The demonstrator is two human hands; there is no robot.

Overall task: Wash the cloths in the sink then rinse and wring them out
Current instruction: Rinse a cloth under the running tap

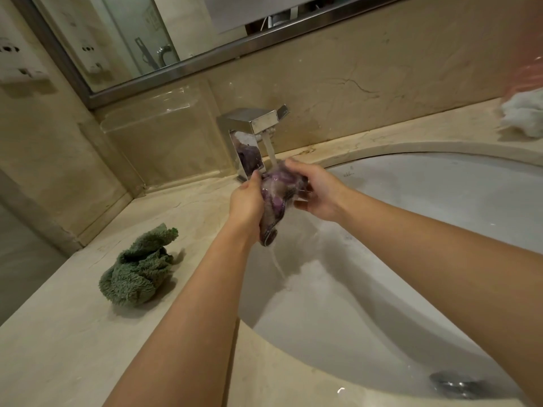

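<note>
At about five o'clock, nearest the camera, the chrome drain (458,384) is seen at the bottom of the white sink basin (411,201), which is set under the beige marble countertop (58,333). At nine o'clock a crumpled green cloth (138,268) is left on the countertop, well apart from the basin; whether it is already washed or waiting its turn cannot be told.

Toward the centre, a bunched purple cloth (277,198) is held over the basin between both hands. It is gripped from the left by the left hand (246,204), whose fingers are curled round its lower part, and from the right by the right hand (317,190), with fingers closed on its upper part. The cloth is kept directly under the stream from the square chrome faucet (255,124) at twelve o'clock, presumably so that water is run through the fabric and is drained into the basin; a trickle is seen falling from its lower end. The step is judged to be rinsing or rubbing, with wringing yet to come.

At two o'clock, a white cloth (523,116) is seen lying on the countertop. Beyond, a mirror (132,39) is mounted on the wall.
</note>
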